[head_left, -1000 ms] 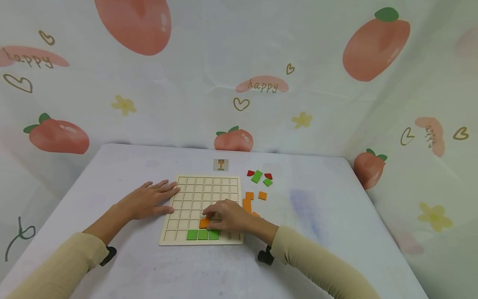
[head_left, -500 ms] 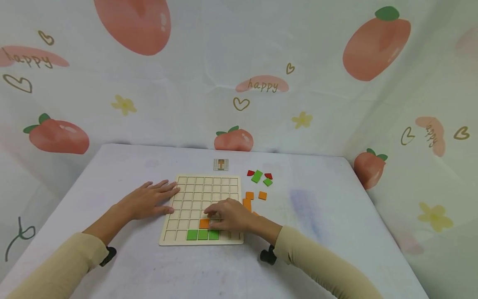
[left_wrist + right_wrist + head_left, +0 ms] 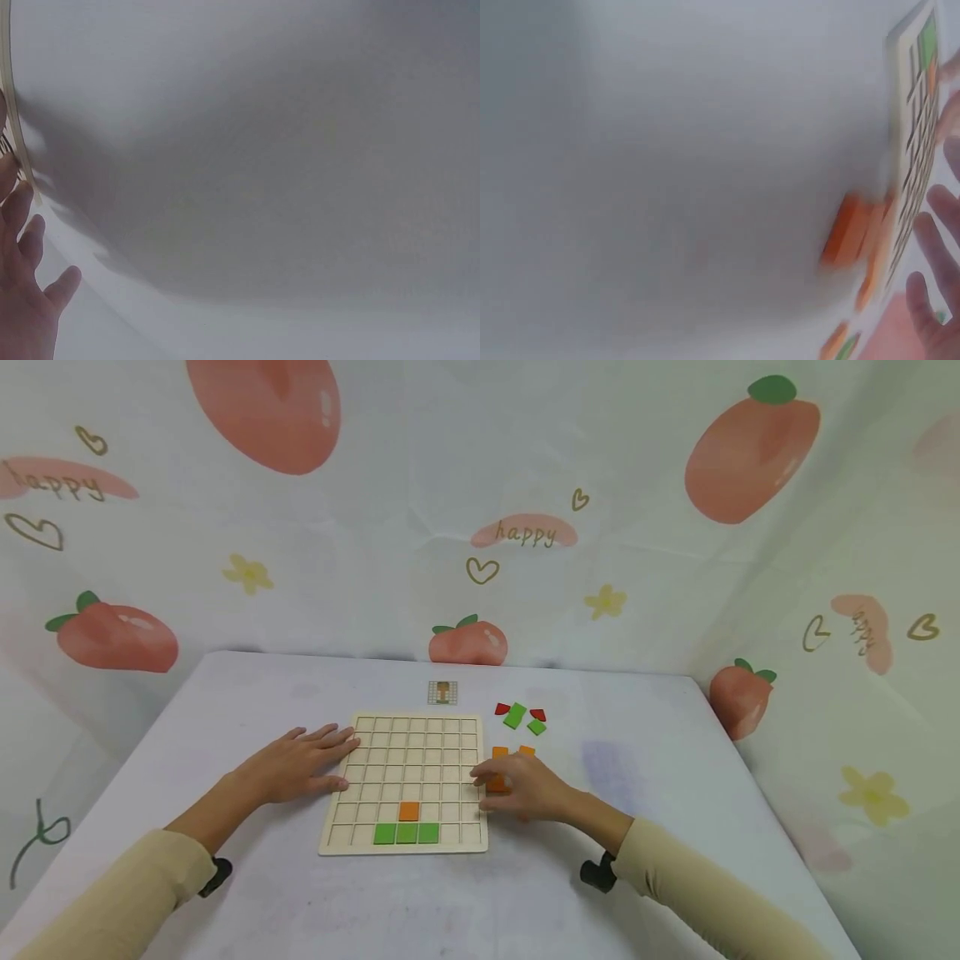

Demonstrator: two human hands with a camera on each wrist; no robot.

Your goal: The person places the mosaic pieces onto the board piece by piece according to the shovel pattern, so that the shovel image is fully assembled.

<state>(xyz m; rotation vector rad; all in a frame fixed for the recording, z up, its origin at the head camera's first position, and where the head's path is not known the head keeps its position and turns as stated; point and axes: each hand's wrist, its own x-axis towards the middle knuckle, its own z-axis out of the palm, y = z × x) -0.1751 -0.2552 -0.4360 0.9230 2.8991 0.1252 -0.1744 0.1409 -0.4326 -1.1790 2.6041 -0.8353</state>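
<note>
A pale grid board [image 3: 367, 817] lies on the table. In its front row sit three green square tiles [image 3: 407, 833], and one orange square tile [image 3: 408, 811] is in the row behind the middle one. My left hand [image 3: 296, 766] rests along the board's left edge, fingers spread and fingertips on the rim. Past the board's right edge, my right hand [image 3: 528, 787] hovers over loose orange tiles [image 3: 497, 783], its fingers loosely bent and holding nothing. Part of that orange group is hidden under the hand; the right wrist view shows orange pieces [image 3: 846, 231] beside the board.
Behind the right hand lie green tiles [image 3: 514, 716] and red curved pieces [image 3: 537, 715]. A small picture card [image 3: 442, 692] with a gridded figure lies beyond the board's far edge. A printed cloth backdrop [image 3: 360, 568] rises behind the table.
My right hand has moved right, off the board and over the loose orange tiles, uncovering the orange tile in the grid. The left hand stays in place.
</note>
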